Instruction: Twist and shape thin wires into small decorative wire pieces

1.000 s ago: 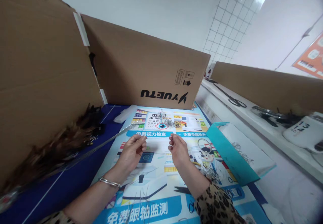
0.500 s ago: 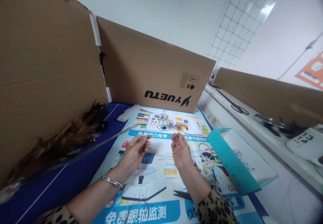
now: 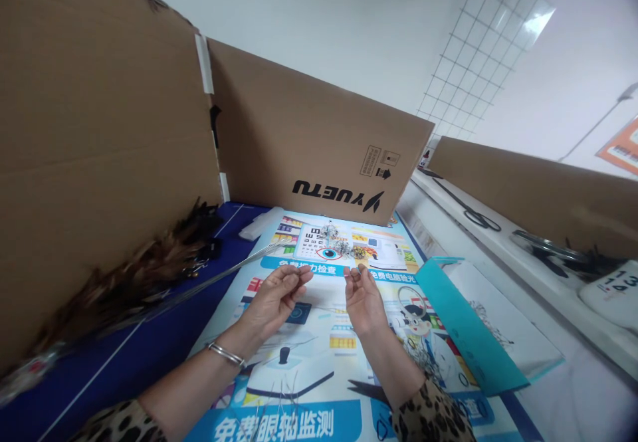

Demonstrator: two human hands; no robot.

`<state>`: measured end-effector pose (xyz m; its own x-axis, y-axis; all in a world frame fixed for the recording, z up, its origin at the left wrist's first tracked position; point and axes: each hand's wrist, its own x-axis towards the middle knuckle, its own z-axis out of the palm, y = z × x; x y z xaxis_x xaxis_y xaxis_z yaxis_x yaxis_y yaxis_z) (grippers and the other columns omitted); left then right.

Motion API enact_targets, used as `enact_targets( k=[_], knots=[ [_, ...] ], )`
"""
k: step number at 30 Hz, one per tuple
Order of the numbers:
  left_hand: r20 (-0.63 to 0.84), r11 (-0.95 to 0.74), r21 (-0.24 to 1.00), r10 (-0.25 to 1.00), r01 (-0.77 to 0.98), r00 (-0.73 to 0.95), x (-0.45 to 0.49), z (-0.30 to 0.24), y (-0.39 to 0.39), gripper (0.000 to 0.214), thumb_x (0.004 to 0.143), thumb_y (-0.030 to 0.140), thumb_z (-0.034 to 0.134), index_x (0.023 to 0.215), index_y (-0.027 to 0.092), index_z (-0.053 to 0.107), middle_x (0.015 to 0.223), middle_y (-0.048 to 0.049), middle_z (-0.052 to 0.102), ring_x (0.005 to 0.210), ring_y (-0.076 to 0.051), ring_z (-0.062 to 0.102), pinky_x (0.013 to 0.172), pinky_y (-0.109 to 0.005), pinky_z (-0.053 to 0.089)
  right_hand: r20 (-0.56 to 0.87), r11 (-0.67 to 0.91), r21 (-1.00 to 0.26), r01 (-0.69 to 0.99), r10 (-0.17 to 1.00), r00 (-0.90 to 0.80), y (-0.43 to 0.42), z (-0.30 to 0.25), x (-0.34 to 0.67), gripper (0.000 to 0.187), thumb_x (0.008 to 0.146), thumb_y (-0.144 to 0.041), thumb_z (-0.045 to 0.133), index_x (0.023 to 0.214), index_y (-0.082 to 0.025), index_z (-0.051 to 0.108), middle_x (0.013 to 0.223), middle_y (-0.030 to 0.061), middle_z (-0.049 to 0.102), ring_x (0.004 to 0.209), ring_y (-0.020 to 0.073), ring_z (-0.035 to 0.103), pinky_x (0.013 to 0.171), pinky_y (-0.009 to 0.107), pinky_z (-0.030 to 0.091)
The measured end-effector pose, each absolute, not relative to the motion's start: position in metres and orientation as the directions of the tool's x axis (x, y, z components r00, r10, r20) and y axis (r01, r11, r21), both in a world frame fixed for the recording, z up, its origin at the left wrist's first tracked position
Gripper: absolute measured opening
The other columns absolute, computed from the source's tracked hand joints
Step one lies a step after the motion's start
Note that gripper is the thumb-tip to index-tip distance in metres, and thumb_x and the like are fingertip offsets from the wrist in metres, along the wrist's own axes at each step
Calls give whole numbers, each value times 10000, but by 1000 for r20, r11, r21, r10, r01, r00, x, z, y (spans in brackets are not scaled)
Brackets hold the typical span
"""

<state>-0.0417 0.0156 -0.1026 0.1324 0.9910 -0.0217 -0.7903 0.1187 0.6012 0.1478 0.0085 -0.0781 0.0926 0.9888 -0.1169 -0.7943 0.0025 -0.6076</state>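
Observation:
My left hand point(image 3: 276, 300) hovers over a printed poster point(image 3: 319, 362) on the table, its fingers pinched together on something too small to make out. A silver bangle point(image 3: 225, 353) circles that wrist. My right hand point(image 3: 363, 298) is a little to the right, palm turned up, thumb and forefinger pinched on a tiny item I cannot name. A thin wire seems to run between the two hands. Small silvery beaded pieces point(image 3: 343, 246) lie on the poster just beyond the fingertips.
Cardboard walls point(image 3: 309, 143) stand behind and to the left. Brown feathers point(image 3: 124, 282) and long metal wires point(image 3: 219, 276) lie at the left on blue cloth. A teal box lid point(image 3: 466, 326) sits right. Scissors point(image 3: 473, 215) lie on the white ledge.
Both hands have drifted slightly right and away from me, staying about the same distance apart. The view has tilted and shifted a little.

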Motion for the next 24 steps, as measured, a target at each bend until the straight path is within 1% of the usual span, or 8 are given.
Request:
enact_targets(
  k=[3, 7, 9, 12, 14, 18, 21, 24],
  knots=[
    [-41, 138, 585, 989, -799, 141, -43, -100, 14, 92, 812, 69, 563, 847, 152, 581, 957, -65, 679, 809, -147, 677, 591, -177, 564, -122, -8, -592, -806, 989, 80, 7, -75, 147, 199, 762, -240, 678, 945, -211, 606, 811, -10, 648, 846, 113, 641, 597, 135, 504],
    [-50, 165, 566, 985, -808, 166, -44, -96, 12, 77, 855, 108, 517, 861, 145, 584, 959, -75, 674, 811, -145, 675, 607, -187, 565, -100, -13, -571, -821, 994, 54, 6, -70, 146, 126, 773, -247, 667, 876, -216, 600, 755, -28, 623, 723, 78, 620, 518, 125, 466],
    [-39, 170, 560, 983, -811, 179, -43, -95, 11, 61, 855, 128, 528, 867, 145, 585, 963, -76, 665, 806, -141, 669, 626, -202, 564, -72, -12, -572, -820, 997, 36, 5, -68, 147, 121, 777, -260, 663, 869, -223, 595, 745, -33, 611, 687, 71, 605, 486, 124, 438],
    [15, 153, 548, 981, -822, 192, -42, -92, 10, 34, 836, 173, 570, 864, 158, 583, 897, -43, 641, 790, -132, 643, 641, -227, 555, -63, -32, -580, -814, 998, 5, 4, -64, 149, 132, 772, -259, 666, 876, -229, 590, 745, -33, 602, 692, 75, 599, 472, 126, 413],
    [48, 143, 536, 979, -832, 199, -41, -90, 10, 51, 824, 212, 592, 845, 168, 578, 836, -22, 610, 824, -143, 620, 648, -236, 546, -54, -47, -583, -811, 998, -18, 2, -62, 148, 121, 773, -252, 664, 865, -229, 589, 735, -35, 595, 697, 79, 593, 510, 144, 434],
    [44, 168, 501, 975, -849, 219, -40, -84, 8, 83, 798, 227, 627, 797, 174, 564, 789, -7, 575, 854, -146, 598, 687, -248, 537, 14, -20, -591, -807, 999, -36, -1, -56, 144, 87, 773, -255, 654, 825, -237, 587, 667, -47, 566, 685, 93, 576, 705, 258, 497],
    [31, 203, 470, 969, -859, 246, -38, -81, 6, 96, 781, 211, 647, 793, 185, 555, 765, 8, 566, 830, -138, 608, 707, -256, 535, 30, 7, -614, -789, 999, -15, -4, -49, 143, 85, 764, -253, 657, 806, -240, 584, 666, -53, 563, 685, 95, 574, 819, 319, 484],
    [20, 236, 484, 960, -843, 280, -37, -80, 4, 116, 779, 241, 650, 804, 195, 546, 799, -2, 584, 907, -176, 609, 747, -303, 532, 11, 9, -627, -779, 1000, 2, -5, -44, 144, 88, 765, -252, 653, 798, -236, 574, 740, -52, 589, 704, 87, 582, 882, 333, 461]
  ],
)
